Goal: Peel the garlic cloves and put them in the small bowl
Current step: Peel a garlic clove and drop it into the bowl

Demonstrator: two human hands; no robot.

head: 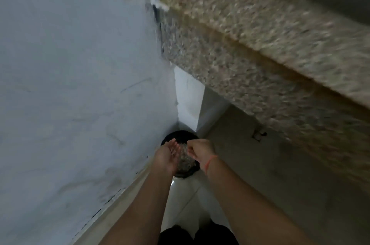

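Low at 6 o'clock, a black bin stands in the floor corner, holding pale scraps too blurred to identify. The left hand lies open, palm up, over it. At its 3 o'clock, the right hand has curled fingers; whether it grips anything is unclear. A speckled counter looms at 2 o'clock and a wall at 9.

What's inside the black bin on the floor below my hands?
The black bin holds a heap of pale, blurred scraps. The left hand and right hand cover part of it, so its bottom is hidden.
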